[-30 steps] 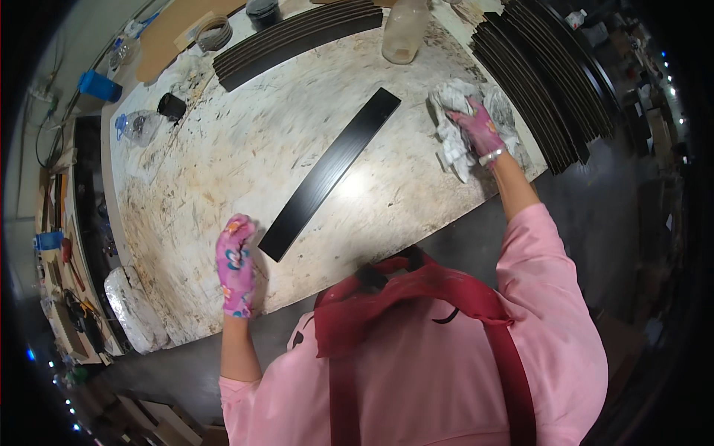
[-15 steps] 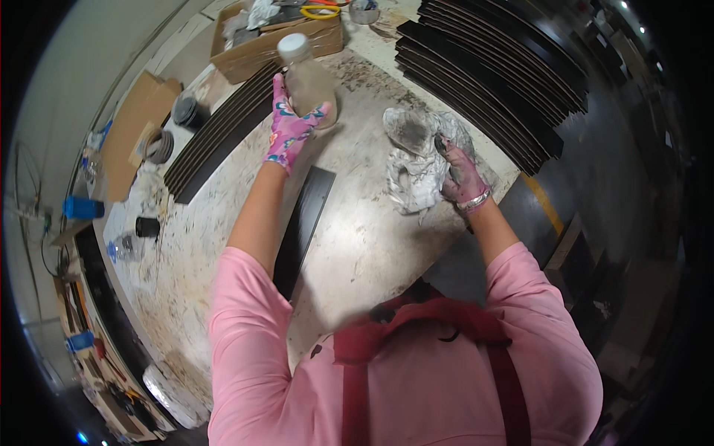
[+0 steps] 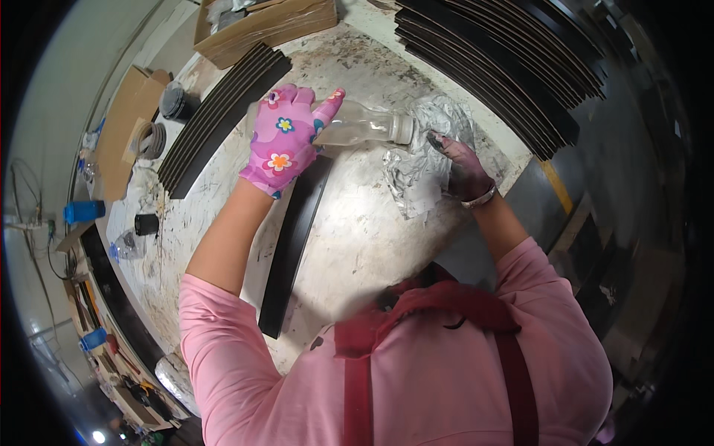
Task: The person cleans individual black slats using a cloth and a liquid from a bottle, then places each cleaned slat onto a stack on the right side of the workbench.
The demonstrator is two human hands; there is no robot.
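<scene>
My left hand (image 3: 286, 137), in a pink flowered glove, is wrapped round a clear plastic bottle (image 3: 361, 125). The bottle lies tipped over sideways, its white-rimmed mouth (image 3: 404, 129) pointing right against a crumpled white rag (image 3: 416, 175). Gripped in my right hand (image 3: 462, 167), whose pink glove is stained dark, is that rag, with grey smudges on it. Below my left hand a single long black strip (image 3: 294, 253) lies on the worktable (image 3: 357, 245).
Bundled black strips (image 3: 223, 119) lie at the left, and a large stack of them (image 3: 491, 67) fills the far right. An open cardboard box (image 3: 268, 33) stands at the back. A dark jar (image 3: 177, 102), a tape roll (image 3: 151, 141) and a small black cup (image 3: 146, 224) sit along the left side.
My left hand has turned the bottle from upright to sideways and brought its mouth to the rag. The right hand stays nearly in place, holding the rag.
</scene>
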